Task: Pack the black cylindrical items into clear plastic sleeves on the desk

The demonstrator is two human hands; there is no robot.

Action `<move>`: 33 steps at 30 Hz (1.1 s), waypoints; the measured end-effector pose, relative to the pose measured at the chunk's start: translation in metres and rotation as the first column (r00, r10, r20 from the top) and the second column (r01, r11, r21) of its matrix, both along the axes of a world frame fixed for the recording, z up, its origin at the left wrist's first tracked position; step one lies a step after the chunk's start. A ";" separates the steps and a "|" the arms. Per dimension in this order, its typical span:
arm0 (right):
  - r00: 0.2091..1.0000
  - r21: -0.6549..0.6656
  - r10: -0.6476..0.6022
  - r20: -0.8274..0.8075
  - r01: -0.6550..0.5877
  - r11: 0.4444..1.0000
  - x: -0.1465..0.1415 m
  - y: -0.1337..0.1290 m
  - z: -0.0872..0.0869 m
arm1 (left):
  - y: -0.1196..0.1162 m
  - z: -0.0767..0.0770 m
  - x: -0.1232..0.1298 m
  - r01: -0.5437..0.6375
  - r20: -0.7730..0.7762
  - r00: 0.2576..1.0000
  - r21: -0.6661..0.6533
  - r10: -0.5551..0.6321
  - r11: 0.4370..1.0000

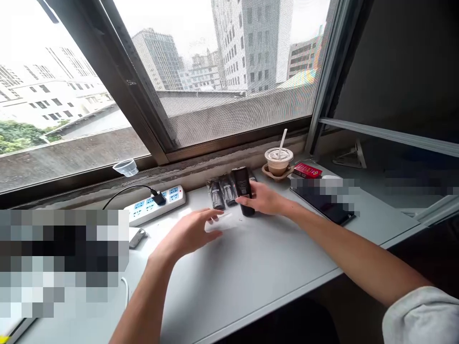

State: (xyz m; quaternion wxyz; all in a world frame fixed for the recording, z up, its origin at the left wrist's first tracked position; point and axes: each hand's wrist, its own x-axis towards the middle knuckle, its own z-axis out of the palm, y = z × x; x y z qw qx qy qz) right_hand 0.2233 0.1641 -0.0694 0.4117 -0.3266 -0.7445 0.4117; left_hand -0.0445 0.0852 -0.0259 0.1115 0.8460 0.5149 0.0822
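My right hand [264, 198] is closed around a black oblong device [243, 185] with small pale print on its face. The device stands nearly upright, its lower end at or just above the desk; I cannot tell whether it touches. To its left lie a black item in clear plastic wrap [216, 197] and a second wrapped black item [228, 189]. Part of another wrapped piece shows behind my right hand. My left hand [190, 232] hovers over the desk, left of the device, fingers apart and holding nothing.
A white power strip [154, 208] with a black plug lies by the window ledge. On the right are an iced drink cup [278, 162] in a cardboard holder, a red box [307, 170] and a dark tablet [324, 203]. A clear plastic cup [126, 167] sits on the sill.
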 end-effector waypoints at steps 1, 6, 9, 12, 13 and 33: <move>0.998 -0.017 0.021 0.060 -0.020 1.000 0.001 -0.001 -0.001 | -0.001 0.001 0.001 0.002 0.001 1.000 0.023 -0.002 1.000; 0.979 -0.202 0.133 0.152 -0.101 0.974 0.005 -0.009 0.004 | 0.000 0.002 0.008 0.052 0.042 0.997 0.265 -0.066 0.963; 0.968 -0.142 0.143 0.206 -0.115 0.983 0.005 -0.011 0.009 | 0.002 0.002 0.016 0.114 0.032 0.988 0.498 -0.150 0.860; 0.967 0.008 0.159 0.199 -0.164 0.986 0.006 -0.012 0.015 | 0.001 0.004 0.026 0.198 -0.067 0.977 0.657 -0.205 0.727; 0.966 0.036 0.174 0.190 -0.183 0.982 0.006 -0.012 0.018 | 0.001 0.005 0.030 0.224 -0.108 0.972 0.680 -0.207 0.698; 0.977 -0.335 0.190 -0.097 -0.211 0.918 -0.003 -0.011 0.012 | 0.003 -0.001 0.022 0.178 -0.201 0.976 0.498 -0.087 0.849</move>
